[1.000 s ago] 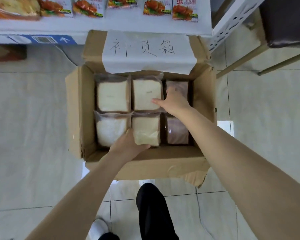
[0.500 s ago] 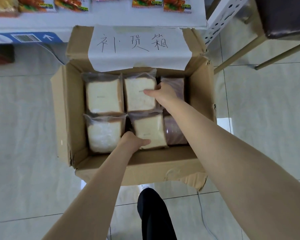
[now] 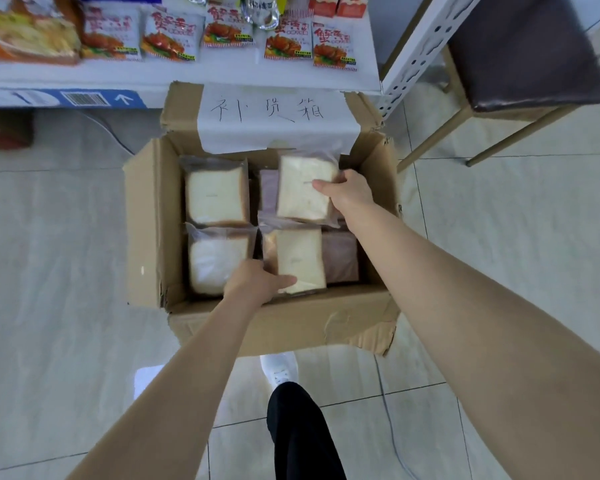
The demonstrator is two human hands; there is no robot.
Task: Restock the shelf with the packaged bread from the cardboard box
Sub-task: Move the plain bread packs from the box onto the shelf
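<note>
You're mid-pick: right hand [image 3: 349,195] grasps a bread pack [image 3: 305,188] at the cardboard box's [image 3: 146,220] far edge, left hand [image 3: 257,284] clasps a near-edge pack [image 3: 300,259]; lift both onto the shelf [image 3: 222,72].

Red-and-white snack packets [image 3: 333,45] are lying in a row at far centre, with a larger orange packet [image 3: 28,32] sitting at far left. A dark-cushioned stool [image 3: 523,50] is standing at far right on the pale tiled floor [image 3: 56,306].

My right hand [image 3: 349,194] lifted the far-middle bread pack [image 3: 305,188], exposing a purplish pack [image 3: 268,188] underneath; left hand [image 3: 257,284] apparently tilting the near-middle pack [image 3: 300,259].
</note>
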